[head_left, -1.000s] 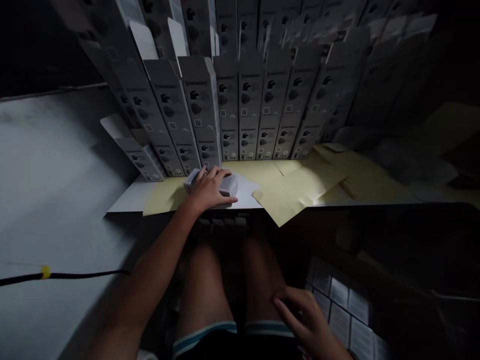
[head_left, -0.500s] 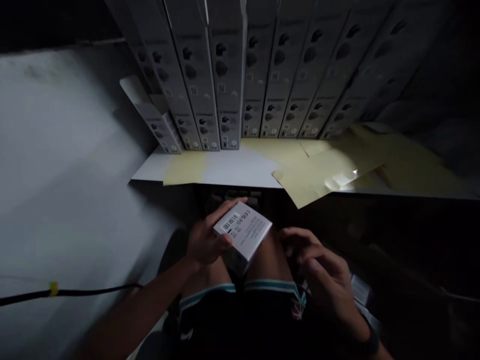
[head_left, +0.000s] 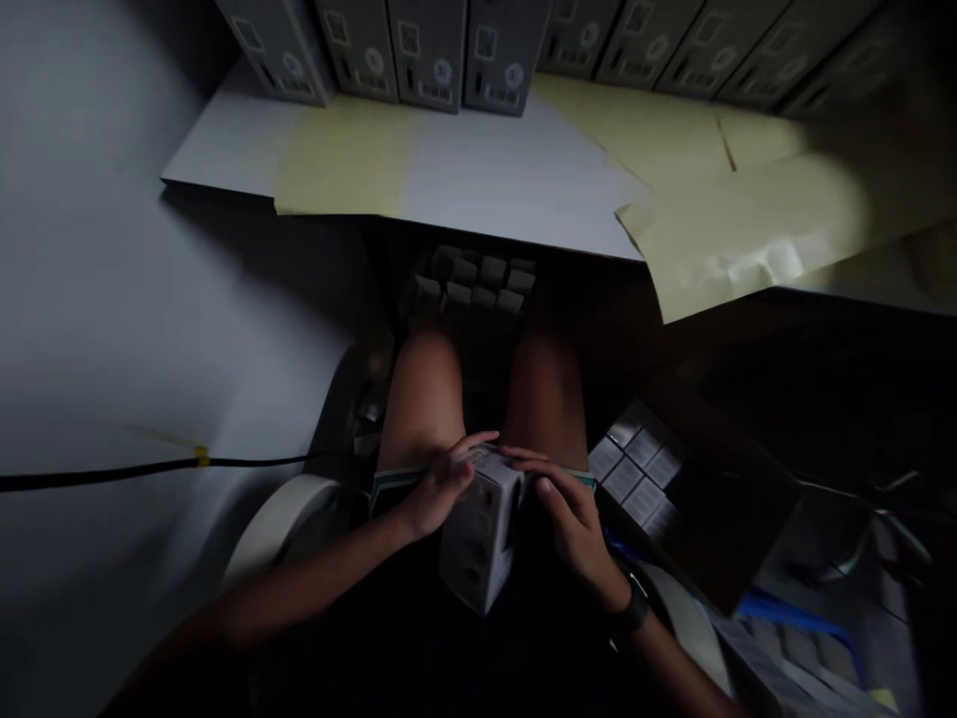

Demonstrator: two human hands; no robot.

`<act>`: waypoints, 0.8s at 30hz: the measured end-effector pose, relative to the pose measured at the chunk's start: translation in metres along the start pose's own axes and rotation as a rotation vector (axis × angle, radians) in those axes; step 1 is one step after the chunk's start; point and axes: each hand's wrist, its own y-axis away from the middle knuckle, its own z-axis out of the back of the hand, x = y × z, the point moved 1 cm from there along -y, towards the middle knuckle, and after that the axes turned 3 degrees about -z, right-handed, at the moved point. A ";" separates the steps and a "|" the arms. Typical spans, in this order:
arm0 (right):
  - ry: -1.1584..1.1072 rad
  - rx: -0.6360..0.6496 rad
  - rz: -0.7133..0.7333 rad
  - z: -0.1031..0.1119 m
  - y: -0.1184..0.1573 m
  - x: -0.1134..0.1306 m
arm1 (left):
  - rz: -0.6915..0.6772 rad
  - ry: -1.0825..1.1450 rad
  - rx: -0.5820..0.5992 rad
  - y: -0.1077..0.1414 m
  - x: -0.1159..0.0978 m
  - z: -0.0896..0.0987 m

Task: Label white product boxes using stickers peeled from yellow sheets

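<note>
A small white box (head_left: 478, 534) with dark printed pictures stands upright over my lap, between my thighs. My left hand (head_left: 443, 491) grips its upper left edge, the thumb on the near side and the fingers along the top. My right hand (head_left: 564, 509) lies against the upper right side of the box, its fingers reaching over the top edge. A dark strip shows on the side of the box facing my right hand.
Grey boxes (head_left: 430, 50) line the white shelf (head_left: 478, 179), with yellow sheets (head_left: 710, 234) on it. Under it stand several small boxes (head_left: 482, 284). At right, an open carton (head_left: 729, 538) holds white boxes (head_left: 639, 469). A black cable (head_left: 112, 477) runs at left.
The view has tilted down. The box has come closer to my body and now stands upright. My right hand, empty and apart before, has moved onto it.
</note>
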 end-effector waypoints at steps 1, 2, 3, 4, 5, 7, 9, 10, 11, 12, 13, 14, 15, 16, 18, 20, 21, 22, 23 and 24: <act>0.000 -0.024 -0.003 0.002 0.000 -0.002 | -0.062 -0.124 0.039 0.001 -0.005 -0.002; -0.004 -0.044 -0.004 0.003 0.000 -0.003 | -0.141 -0.232 0.091 0.002 -0.010 -0.004; -0.012 -0.057 -0.003 0.006 -0.001 -0.004 | -0.222 -0.311 0.155 0.003 -0.014 -0.005; -0.032 -0.063 -0.003 0.008 -0.002 -0.005 | -0.281 -0.352 0.216 0.004 -0.018 -0.006; -0.066 -0.067 -0.006 0.011 -0.003 -0.006 | -0.301 -0.362 0.264 0.005 -0.020 -0.007; -0.163 -0.065 -0.027 0.015 -0.003 -0.009 | -0.237 -0.341 0.299 0.006 -0.020 -0.008; -0.255 -0.064 -0.057 0.018 -0.001 -0.011 | -0.149 -0.330 0.248 0.007 -0.018 -0.008; -0.289 -0.068 -0.073 0.019 0.000 -0.011 | -0.138 -0.331 0.197 0.006 -0.018 -0.008; -0.313 -0.078 -0.083 0.020 0.001 -0.011 | -0.156 -0.332 0.148 0.005 -0.018 -0.008; -0.330 -0.091 -0.083 0.021 0.002 -0.010 | -0.190 -0.324 0.108 0.004 -0.019 -0.008; -0.337 -0.105 -0.071 0.021 0.002 -0.008 | -0.233 -0.310 0.082 0.002 -0.022 -0.007; -0.332 -0.116 -0.048 0.022 0.002 -0.006 | -0.277 -0.293 0.084 -0.001 -0.025 -0.005; -0.321 -0.124 -0.021 0.022 0.003 -0.003 | -0.319 -0.273 0.114 -0.004 -0.028 -0.004; -0.308 -0.127 0.000 0.023 0.004 -0.001 | -0.354 -0.256 0.168 -0.006 -0.033 -0.002; -0.297 -0.114 0.019 0.024 0.008 0.002 | -0.391 -0.264 0.311 -0.011 -0.039 0.001; -0.292 -0.103 0.016 0.024 0.013 0.002 | -0.410 -0.344 0.449 -0.012 -0.043 0.002; -0.293 -0.106 0.007 0.024 0.016 0.002 | -0.422 -0.411 0.503 -0.012 -0.043 0.002; -0.305 -0.110 -0.003 0.023 0.019 0.001 | -0.449 -0.488 0.538 -0.011 -0.043 0.002; -0.334 -0.120 -0.018 0.022 0.021 0.000 | -0.493 -0.565 0.547 -0.010 -0.042 0.003; -0.371 -0.129 -0.034 0.020 0.024 0.000 | -0.547 -0.634 0.532 -0.009 -0.041 0.003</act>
